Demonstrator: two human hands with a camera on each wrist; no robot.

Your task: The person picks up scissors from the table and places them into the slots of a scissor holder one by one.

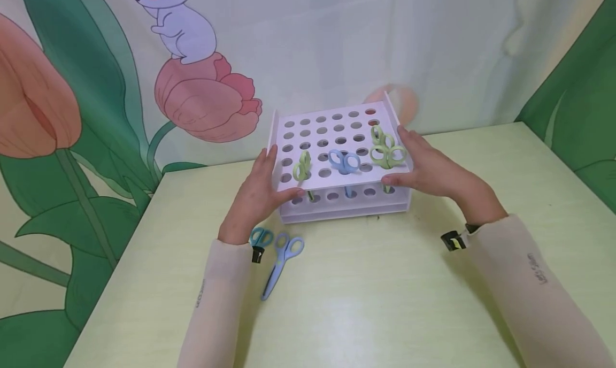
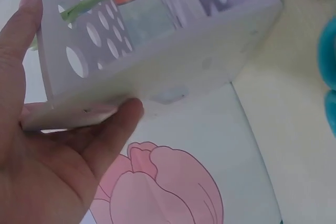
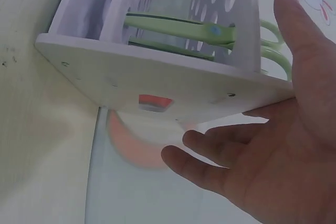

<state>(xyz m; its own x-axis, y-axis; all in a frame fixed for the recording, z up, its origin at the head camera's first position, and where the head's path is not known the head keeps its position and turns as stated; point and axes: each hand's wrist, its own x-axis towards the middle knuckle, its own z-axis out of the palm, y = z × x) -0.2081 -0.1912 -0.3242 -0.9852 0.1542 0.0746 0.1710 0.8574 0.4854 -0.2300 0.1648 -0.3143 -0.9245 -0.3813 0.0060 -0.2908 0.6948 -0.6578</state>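
A white scissors rack with rows of round holes stands at the back of the table. My left hand lies along its left side, fingertips touching the outer side panel and thumb at the front corner. On the opposite side is my right hand, thumb by the front edge; in the right wrist view some of its fingers are apart from the panel. Handles up in the holes are green scissors at left, blue scissors mid-front, and two green scissors at right, one behind the other.
Light blue scissors lie on the table in front of the rack. Teal scissors beside them are partly hidden by my left wrist. A printed curtain hangs directly behind the pale table.
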